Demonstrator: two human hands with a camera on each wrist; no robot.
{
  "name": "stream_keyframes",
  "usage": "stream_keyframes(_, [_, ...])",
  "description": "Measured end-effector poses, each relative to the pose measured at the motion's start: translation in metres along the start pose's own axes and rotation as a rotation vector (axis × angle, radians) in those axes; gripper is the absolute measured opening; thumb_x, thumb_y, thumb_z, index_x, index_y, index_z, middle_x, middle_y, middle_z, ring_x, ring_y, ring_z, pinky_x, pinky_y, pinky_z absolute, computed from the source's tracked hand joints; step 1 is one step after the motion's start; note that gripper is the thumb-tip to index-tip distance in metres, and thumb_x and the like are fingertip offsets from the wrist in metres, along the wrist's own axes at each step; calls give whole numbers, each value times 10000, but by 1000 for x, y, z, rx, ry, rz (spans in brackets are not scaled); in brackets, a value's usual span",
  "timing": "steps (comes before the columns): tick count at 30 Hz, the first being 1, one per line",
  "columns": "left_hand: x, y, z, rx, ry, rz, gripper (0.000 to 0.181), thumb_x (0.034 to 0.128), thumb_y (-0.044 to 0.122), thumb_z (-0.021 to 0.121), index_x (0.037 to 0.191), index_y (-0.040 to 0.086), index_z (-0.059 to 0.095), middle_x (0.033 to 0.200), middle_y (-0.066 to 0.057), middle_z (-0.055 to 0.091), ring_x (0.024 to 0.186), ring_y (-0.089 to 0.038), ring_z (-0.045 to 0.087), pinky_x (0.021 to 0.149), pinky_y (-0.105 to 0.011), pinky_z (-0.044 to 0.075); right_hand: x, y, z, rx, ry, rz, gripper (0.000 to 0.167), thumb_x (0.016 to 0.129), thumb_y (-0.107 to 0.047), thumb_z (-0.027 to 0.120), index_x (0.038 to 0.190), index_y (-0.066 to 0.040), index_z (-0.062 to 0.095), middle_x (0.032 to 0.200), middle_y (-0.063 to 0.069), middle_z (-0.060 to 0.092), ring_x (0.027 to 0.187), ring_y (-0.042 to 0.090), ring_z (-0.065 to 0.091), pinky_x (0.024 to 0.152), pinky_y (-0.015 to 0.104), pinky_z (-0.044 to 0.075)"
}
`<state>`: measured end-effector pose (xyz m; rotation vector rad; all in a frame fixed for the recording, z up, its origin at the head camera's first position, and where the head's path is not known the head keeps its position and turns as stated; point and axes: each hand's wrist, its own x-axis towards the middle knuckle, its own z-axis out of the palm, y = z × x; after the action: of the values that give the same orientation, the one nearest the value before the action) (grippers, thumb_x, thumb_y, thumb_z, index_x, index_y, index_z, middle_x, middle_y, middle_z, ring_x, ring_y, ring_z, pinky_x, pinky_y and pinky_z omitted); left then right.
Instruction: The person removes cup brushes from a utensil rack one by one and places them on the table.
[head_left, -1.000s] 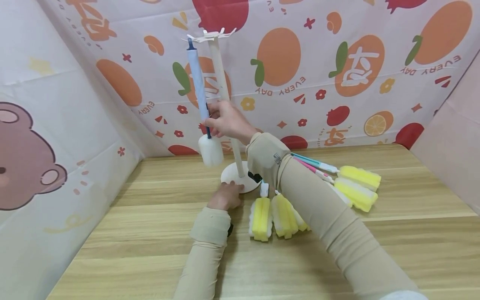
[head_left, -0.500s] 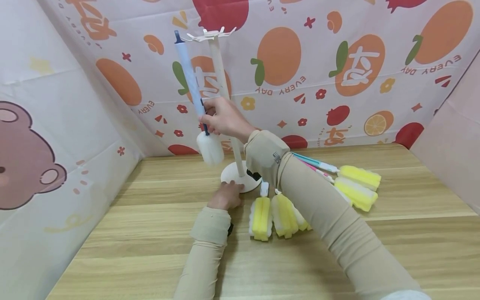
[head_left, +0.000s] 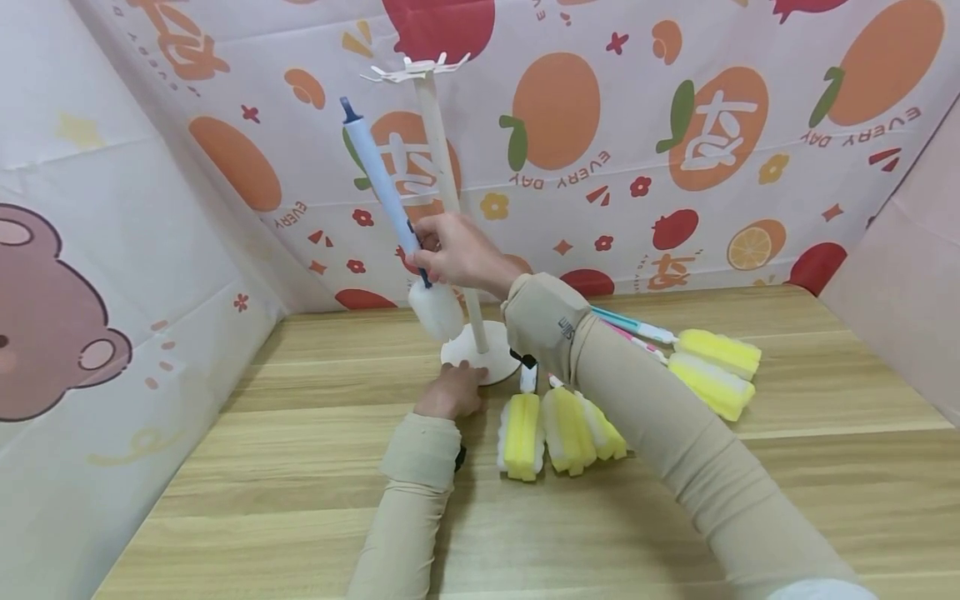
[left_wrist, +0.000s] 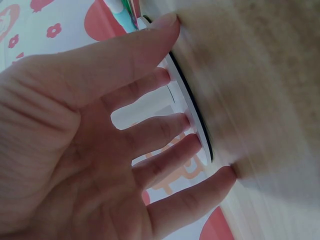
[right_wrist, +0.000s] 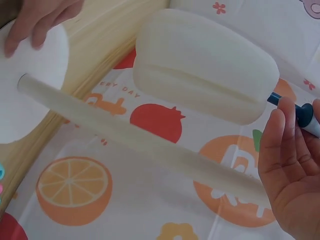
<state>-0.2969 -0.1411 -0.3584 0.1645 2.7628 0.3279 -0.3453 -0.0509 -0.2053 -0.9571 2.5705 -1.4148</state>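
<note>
My right hand (head_left: 467, 252) pinches a bottle brush (head_left: 384, 179) low on its pale blue handle, just above the white sponge head (right_wrist: 205, 67). The brush leans, its dark blue loop end up and left, apart from the hooks of the white stand (head_left: 441, 142). The sponge head hangs in front of the pole's lower part. On the near left rim of the stand's round base (head_left: 491, 361), my left hand (head_left: 452, 392) rests its fingertips. The left wrist view shows those fingers (left_wrist: 165, 130) spread and fairly straight, the thumb (left_wrist: 125, 55) near the base's edge.
Several yellow-and-white sponge brushes (head_left: 522, 437) lie on the wooden table (head_left: 300, 492) in front of the base. More yellow brushes (head_left: 712, 387) with teal and pink handles lie to the right, partly behind my right forearm. A printed cloth (head_left: 555, 108) hangs behind.
The brush's loop end has come away from the stand's hook, moving left and then down. My right hand has lowered slightly with the brush, now more tilted. My left hand has stayed on the base.
</note>
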Motion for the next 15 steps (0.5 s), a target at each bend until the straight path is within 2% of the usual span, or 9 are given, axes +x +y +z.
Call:
stream_keyframes(8, [0,0,0,18,2,18,511,987,96,630,1486,101,521,1476,-180,467,1335,-390,407,1025,-543,442,-9,13,-7,11,-12,-26,215,997,-72,644,1185,33,643,1006,164,674,859,232,634,755,295,568])
stream_keyframes(15, [-1,0,-1,30,6,22,513,978,97,642,1479,106,531,1436,-176,494,1286,-381,436,993,-530,462,-17,25,-19,-9,20,-27,196,994,-60,638,1163,37,655,998,148,679,877,255,640,781,317,577])
